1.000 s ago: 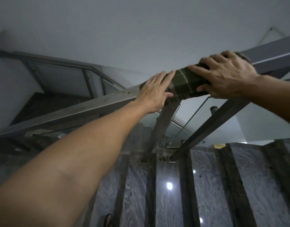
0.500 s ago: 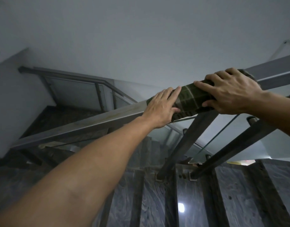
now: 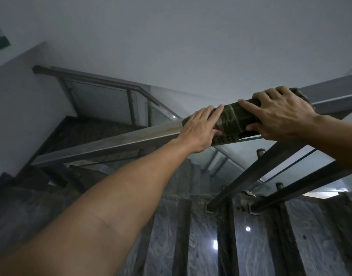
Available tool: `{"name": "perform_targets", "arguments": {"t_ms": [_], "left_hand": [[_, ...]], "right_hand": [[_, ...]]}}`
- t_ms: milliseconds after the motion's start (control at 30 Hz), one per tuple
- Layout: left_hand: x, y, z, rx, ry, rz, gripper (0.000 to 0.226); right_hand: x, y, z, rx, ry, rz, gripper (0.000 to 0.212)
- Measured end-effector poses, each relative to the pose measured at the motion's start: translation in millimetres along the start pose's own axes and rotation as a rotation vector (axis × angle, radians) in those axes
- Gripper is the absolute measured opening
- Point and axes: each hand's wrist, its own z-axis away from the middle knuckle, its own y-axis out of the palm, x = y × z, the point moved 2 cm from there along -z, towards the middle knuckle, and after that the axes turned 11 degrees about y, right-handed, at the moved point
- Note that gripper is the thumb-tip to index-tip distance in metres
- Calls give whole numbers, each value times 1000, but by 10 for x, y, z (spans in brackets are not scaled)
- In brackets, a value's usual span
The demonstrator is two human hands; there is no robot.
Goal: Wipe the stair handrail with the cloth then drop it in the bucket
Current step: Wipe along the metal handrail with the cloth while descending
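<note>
Cloth (image 3: 233, 121), dark green with pale check lines, draped over handrail (image 3: 115, 141), wrapped round its top and near side. Left hand (image 3: 200, 131): fingers straight, close together, lying on cloth's left end; thumb under cloth edge. Right hand (image 3: 278, 116): fingers spread and curled over cloth's right part, thumb pressing front face. Bare cloth between the two hands. Cloth's far end pokes out beyond right knuckles.
</note>
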Motion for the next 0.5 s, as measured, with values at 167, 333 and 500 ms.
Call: {"name": "perform_targets", "arguments": {"t_ms": [167, 333, 500], "left_hand": [[191, 28, 159, -19, 15, -12, 72], [472, 31, 420, -33, 3, -1, 72], [967, 11, 892, 2, -30, 4, 73]], "right_hand": [[252, -9, -105, 10, 10, 4, 77], [620, -47, -256, 5, 29, -18, 77], [1264, -103, -510, -1, 11, -39, 73]]}}
